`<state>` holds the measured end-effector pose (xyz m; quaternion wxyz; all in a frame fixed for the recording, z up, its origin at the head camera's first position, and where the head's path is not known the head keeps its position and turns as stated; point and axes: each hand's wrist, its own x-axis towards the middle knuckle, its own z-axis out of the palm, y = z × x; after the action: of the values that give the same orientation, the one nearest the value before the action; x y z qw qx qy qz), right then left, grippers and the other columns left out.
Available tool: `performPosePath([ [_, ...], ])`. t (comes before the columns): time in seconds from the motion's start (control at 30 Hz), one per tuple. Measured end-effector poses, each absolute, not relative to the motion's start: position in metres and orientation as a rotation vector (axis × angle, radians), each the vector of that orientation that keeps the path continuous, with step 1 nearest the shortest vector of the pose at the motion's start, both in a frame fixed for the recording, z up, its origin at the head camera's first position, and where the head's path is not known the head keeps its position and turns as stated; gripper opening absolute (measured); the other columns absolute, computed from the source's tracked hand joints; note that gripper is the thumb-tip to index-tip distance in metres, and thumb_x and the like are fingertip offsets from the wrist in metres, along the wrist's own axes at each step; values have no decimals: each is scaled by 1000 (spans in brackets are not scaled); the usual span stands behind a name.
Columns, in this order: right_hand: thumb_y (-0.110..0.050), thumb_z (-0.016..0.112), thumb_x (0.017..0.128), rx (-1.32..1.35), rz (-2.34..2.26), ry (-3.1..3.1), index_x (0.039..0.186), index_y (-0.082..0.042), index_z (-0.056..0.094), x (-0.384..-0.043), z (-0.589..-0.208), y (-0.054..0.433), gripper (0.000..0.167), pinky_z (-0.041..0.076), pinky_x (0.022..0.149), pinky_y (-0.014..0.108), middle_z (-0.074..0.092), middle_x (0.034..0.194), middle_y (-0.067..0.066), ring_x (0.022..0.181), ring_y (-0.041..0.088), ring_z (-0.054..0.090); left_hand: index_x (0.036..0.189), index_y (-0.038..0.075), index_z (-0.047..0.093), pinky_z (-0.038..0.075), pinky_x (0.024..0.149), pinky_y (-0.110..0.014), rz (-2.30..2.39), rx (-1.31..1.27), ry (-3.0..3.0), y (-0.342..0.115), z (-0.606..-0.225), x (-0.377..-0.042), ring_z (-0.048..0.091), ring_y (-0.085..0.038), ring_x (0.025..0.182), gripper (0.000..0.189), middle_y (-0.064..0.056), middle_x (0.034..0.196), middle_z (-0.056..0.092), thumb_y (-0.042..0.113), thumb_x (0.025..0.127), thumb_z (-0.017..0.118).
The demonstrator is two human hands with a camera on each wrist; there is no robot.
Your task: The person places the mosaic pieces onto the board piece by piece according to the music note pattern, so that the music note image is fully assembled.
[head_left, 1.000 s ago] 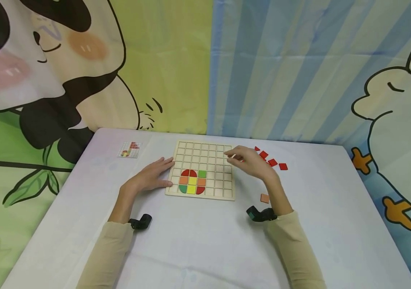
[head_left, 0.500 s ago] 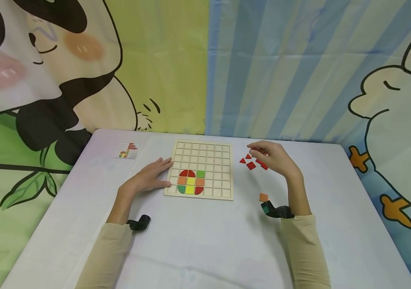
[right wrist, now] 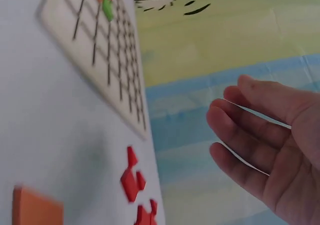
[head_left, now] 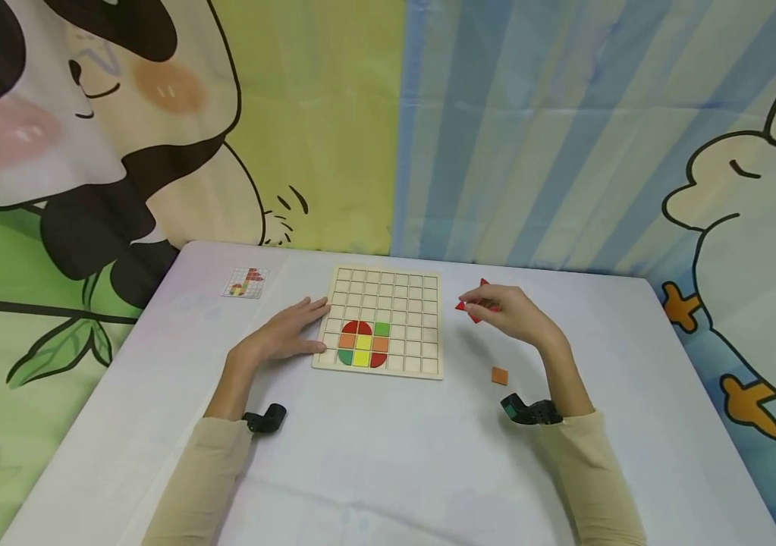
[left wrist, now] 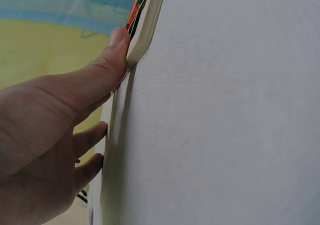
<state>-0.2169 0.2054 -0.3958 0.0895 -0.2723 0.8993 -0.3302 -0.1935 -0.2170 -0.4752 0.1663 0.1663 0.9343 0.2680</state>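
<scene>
My left hand [head_left: 285, 330] rests against the left edge of the wooden grid board [head_left: 401, 292], fingers straight. In the left wrist view its thumb and fingertips touch the board's rim [left wrist: 150, 32]. Red, orange, yellow and green tiles [head_left: 362, 342] fill a cluster of cells at the board's lower left. My right hand [head_left: 510, 312] hovers above several small red tiles [right wrist: 129, 185] right of the board. Its fingers are loosely bent, and the right wrist view shows nothing held. Part of the red group is hidden by this hand in the head view.
A small printed card [head_left: 246, 283] with a coloured grid pattern lies at the back left of the white-covered table [head_left: 360, 470]. One orange square tile [head_left: 500, 376] lies right of the board, near my right wrist. A cartoon-print curtain [head_left: 333, 129] hangs behind the table.
My right hand has moved from the board's upper right edge rightward to the red tiles, then slightly lower and nearer over them. My left hand has stayed at the board's edge.
</scene>
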Motion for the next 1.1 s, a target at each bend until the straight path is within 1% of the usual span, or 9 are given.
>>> performPosePath([
  [0.1,-22,64,94,-818,-892,2591,117,-9,69,-212,-404,219,26,54,79,29,72,106,5,89,17,65,154,19,29,16,118,-63,758,473,2661,-216,-476,-192,7,-33,153,85,-1,164,18,46,85,70],
  [0.17,-21,65,93,-806,-848,2536,116,-9,69,-209,-411,231,26,54,78,27,72,107,5,91,14,64,154,18,29,15,118,-63,759,477,2660,-215,-475,-192,7,-33,153,84,-1,164,18,46,85,70],
  [0.27,-22,65,93,-799,-797,2476,116,-9,69,-204,-420,247,26,54,80,25,72,108,5,92,12,64,154,19,28,15,119,-62,754,458,2653,-215,-476,-193,6,-32,153,84,0,164,17,45,86,70],
  [0.43,-28,69,90,-735,-745,2463,113,-9,70,-200,-420,260,30,54,81,26,71,106,1,93,13,63,155,21,27,15,119,-62,739,442,2654,-217,-478,-194,5,-31,153,85,1,165,17,46,86,69],
  [0.53,-31,70,88,-657,-719,2431,113,-9,69,-199,-419,262,33,53,82,29,70,106,1,94,15,62,154,20,27,16,118,-62,738,457,2664,-217,-477,-194,6,-32,153,85,0,164,18,46,86,69],
  [0.67,-33,72,86,-564,-651,2384,112,-12,68,-198,-421,259,33,52,82,29,69,103,-2,93,15,61,154,18,28,15,118,-63,753,473,2665,-216,-477,-193,7,-34,153,85,-2,164,19,46,85,70],
  [0.77,-34,74,84,-528,-608,2378,110,-15,68,-196,-422,257,32,51,81,29,68,100,-4,92,14,61,154,18,28,15,118,-63,756,471,2657,-217,-478,-193,6,-34,153,85,-2,164,18,46,85,70],
  [1.0,-31,76,82,-506,-544,2396,103,-14,67,-194,-420,258,28,49,77,30,65,97,-1,92,16,58,155,21,26,15,119,-62,735,471,2664,-218,-480,-196,6,-31,153,86,1,164,17,50,86,68],
  [1.1,-31,76,82,-511,-517,2383,101,-16,67,-194,-423,257,26,48,76,29,64,96,-1,91,15,56,155,21,27,16,118,-63,732,479,2667,-218,-481,-196,6,-32,153,86,0,164,17,50,85,68],
])
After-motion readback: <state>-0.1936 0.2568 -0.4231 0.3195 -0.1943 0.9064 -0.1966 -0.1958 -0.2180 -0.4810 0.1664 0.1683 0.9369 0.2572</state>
